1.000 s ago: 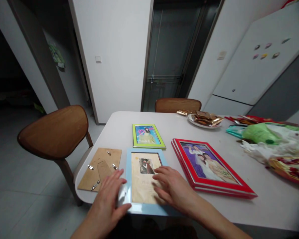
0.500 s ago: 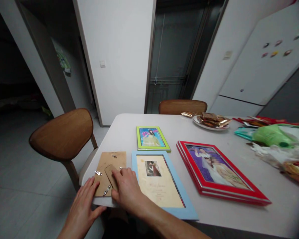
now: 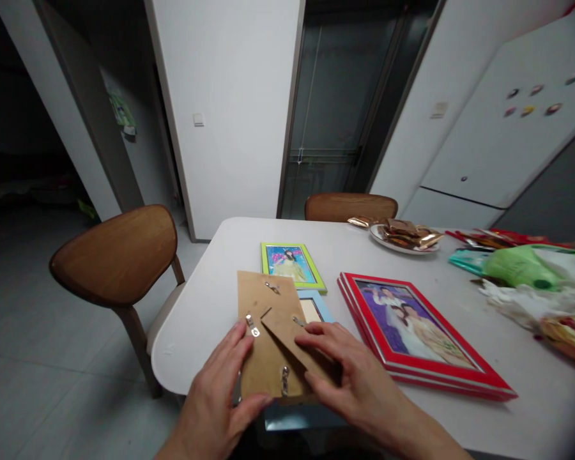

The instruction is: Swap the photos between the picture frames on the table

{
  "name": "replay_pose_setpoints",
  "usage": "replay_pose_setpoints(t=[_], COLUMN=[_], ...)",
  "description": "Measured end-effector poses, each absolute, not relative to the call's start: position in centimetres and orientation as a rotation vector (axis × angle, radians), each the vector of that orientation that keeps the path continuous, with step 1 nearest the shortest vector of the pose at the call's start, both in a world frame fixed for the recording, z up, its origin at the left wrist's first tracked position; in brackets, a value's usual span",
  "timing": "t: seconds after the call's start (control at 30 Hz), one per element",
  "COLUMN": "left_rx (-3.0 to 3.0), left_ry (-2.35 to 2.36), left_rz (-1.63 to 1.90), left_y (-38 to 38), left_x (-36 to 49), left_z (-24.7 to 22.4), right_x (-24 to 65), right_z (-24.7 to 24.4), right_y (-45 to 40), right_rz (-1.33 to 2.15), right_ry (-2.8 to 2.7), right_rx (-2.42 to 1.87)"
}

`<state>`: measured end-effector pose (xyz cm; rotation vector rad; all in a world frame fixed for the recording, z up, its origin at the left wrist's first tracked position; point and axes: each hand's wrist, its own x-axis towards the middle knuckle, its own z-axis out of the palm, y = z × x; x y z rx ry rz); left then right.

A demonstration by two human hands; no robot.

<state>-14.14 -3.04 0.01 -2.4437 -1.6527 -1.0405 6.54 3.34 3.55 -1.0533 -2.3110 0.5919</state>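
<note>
A brown picture frame backing board (image 3: 274,299) with metal hooks and turn clips is in both hands, tilted over the light blue picture frame (image 3: 326,311), which it mostly covers. Its stand leg (image 3: 290,337) sticks out slightly from the board. My left hand (image 3: 215,396) grips the board's left and lower edge, thumb along the bottom. On the other side, my right hand (image 3: 359,377) has its fingers closed on the stand leg and the right edge. Just beyond the board lies a small lime green picture frame (image 3: 290,263) with a photo in it.
Stacked red picture frames (image 3: 421,332) lie on the white table (image 3: 206,306) to the right. Behind them are a plate (image 3: 383,241) of wrapped snacks and a green plastic bag (image 3: 522,267). Wooden chairs stand at the left (image 3: 119,255) and far side (image 3: 352,206).
The backing board has been lifted from the table's left edge and carried right, over the blue frame. Both hands moved with it, and its stand leg now stands out more.
</note>
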Motion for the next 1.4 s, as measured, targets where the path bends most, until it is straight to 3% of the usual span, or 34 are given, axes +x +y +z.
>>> replay_pose_setpoints(t=[0.23,0.47,0.93,1.4], left_rx=[-2.710,-2.811,-2.873,-2.751], left_ry=[-1.878,-1.982,-1.953,-2.014], left_rz=[-0.643,-0.367,-0.601,-0.686], left_y=[-1.5,-1.5,-1.0,-1.0], left_x=[-9.4,-9.3,-12.5,-11.7], left_z=[-3.3,-2.5,-1.4,-2.6], right_x=[11.1,9.4,8.1,7.1], right_z=[0.8,-1.3,-2.1,-2.6], right_y=[4.6,4.9,4.7,9.0], right_rz=[0.600,0.476,0.395,0.182], right_ry=[-2.449,-2.479,-2.471,-2.349], right_rx=[-1.285,-1.232,-1.176,-1.477])
